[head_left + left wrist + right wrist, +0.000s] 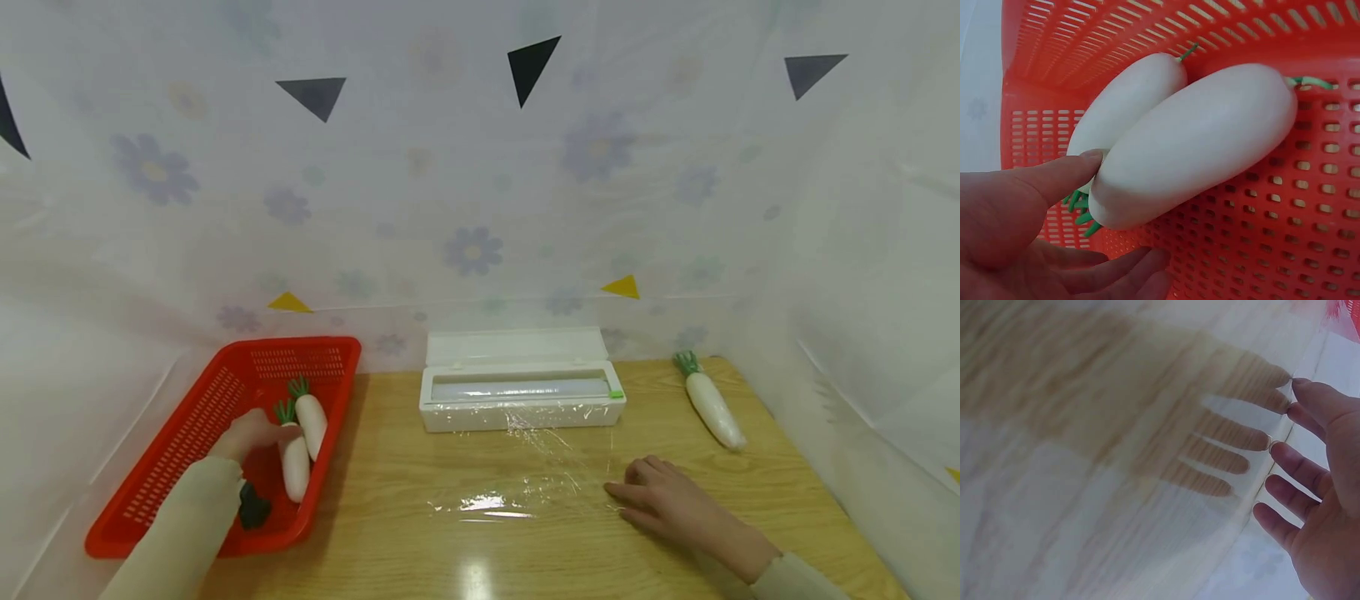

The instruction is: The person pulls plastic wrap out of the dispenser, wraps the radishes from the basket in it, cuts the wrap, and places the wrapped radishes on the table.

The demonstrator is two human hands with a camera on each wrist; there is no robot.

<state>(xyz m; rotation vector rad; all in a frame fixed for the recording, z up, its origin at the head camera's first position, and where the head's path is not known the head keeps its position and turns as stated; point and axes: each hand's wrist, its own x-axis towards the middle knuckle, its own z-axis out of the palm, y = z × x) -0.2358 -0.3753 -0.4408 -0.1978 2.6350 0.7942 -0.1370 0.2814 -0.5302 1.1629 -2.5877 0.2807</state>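
Apparently the left hand (251, 435) is only just at the toy daikon radish (295, 462) in the red plastic basket (347, 392): its thumb meets the leafy end, while the fingers spread apart beneath and do not close round it. The second daikon (312, 423) lies right alongside, so a hasty grasp could catch its green leaves or knock it askew. The body looks smooth and plump, and I judge that a pinch at the leaf end alone would let the heavy end swing or slip free.

Over on the wooden table (390, 550), the right hand (671, 504) is loosely spread, gripping nothing, its fingertips at the right edge of the clear cling film (517, 492). That sheet runs forward from the open-lidded white dispenser (450, 419). It already shows creases near the box; a sideways drag of those fingers could fold it onto itself, and a hard tug might shift the dispenser. One daikon with a filmy sheen (716, 408) lies apart at the far right, unlikely to be disturbed.
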